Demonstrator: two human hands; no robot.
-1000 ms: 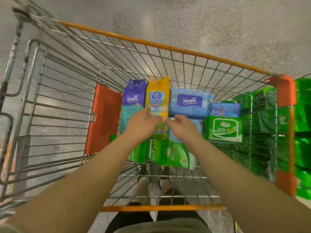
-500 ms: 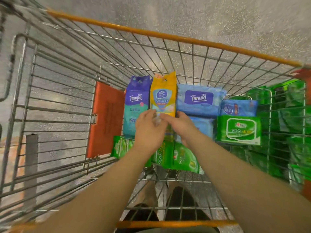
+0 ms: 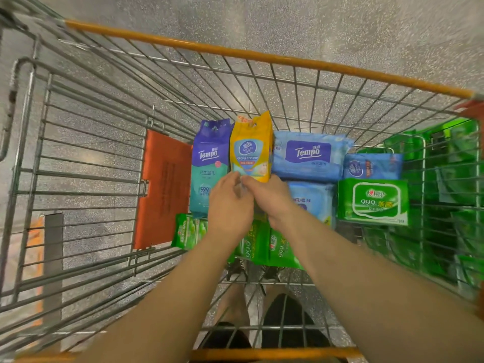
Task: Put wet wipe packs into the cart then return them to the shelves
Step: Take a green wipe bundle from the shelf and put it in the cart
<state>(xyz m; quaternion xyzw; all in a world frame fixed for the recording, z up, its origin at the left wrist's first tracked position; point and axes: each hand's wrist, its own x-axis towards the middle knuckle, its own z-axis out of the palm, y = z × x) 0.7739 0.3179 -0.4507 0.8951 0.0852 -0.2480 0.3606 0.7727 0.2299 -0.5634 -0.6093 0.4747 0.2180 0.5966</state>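
Hands on yellow pack (image 3: 251,150) mid-cart (image 3: 262,57): I see left hand (image 3: 230,205) and right hand (image 3: 269,197) fingers pinching its lower edge, between purple Tempo pack (image 3: 209,163) and blue Tempo pack (image 3: 309,155).

My left hand (image 3: 230,205) and right hand (image 3: 271,199) together pinch the lower edge of the yellow pack (image 3: 251,146), upright in the cart (image 3: 262,55) between the purple pack (image 3: 210,166) and blue pack (image 3: 310,155)

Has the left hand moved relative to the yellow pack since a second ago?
Yes. The left hand has slid right along the yellow pack's lower edge and now meets the right hand beneath it.
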